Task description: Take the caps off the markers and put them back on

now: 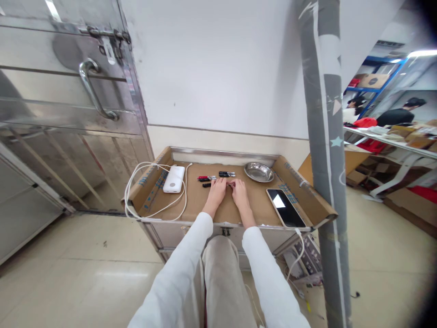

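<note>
My left hand and my right hand are close together over the middle of a cardboard-lined tabletop. The fingers of both are curled and pinched. A small dark thing shows between the fingertips, mostly hidden, so I cannot tell its kind. Just left of my left fingers lies a black pen. Beyond it is a red pen, with a dark one close against it. Black pens lie side by side past my fingertips.
A white power bank with a looped white cable lies at left. At right are a round metal dish and a phone with a cable. Folded cardboard edges the table. A grey wrapped pole stands at right; people sit beyond.
</note>
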The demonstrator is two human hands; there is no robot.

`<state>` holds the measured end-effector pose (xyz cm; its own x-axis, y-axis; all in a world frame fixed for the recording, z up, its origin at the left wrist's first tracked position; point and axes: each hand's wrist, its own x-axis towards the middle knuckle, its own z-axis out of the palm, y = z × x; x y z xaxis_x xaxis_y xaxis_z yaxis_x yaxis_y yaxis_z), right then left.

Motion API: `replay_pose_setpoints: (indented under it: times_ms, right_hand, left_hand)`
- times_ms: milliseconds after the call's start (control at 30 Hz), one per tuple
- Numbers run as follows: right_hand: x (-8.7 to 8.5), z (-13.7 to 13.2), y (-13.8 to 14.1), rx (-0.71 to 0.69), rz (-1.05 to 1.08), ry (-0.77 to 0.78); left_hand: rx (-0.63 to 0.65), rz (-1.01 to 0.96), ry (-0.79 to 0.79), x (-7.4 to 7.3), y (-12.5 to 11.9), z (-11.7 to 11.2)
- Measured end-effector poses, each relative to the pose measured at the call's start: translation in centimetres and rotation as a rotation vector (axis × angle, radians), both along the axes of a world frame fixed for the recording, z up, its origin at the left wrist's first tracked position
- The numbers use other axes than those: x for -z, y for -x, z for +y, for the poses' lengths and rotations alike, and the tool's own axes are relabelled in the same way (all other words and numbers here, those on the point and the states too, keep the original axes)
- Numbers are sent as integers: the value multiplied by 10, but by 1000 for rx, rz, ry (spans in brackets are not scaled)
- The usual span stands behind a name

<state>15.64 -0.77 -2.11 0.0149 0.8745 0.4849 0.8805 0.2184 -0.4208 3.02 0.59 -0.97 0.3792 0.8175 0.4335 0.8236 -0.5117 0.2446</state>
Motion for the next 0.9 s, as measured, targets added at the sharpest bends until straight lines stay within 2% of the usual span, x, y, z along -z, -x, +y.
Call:
replay_pose_setpoints:
  times_ms: [300,733,900]
  right_hand:
    - [-3,-3,1,-29,39,11]
    - [-1,0,0,-83,122,40]
    - [2,3,0,-108,160,-9]
  left_hand:
    - [59,-21,13,-2,2,0]
    - [60,-11,27,-1,2,2]
    - [107,-55,43,-1,1,3]
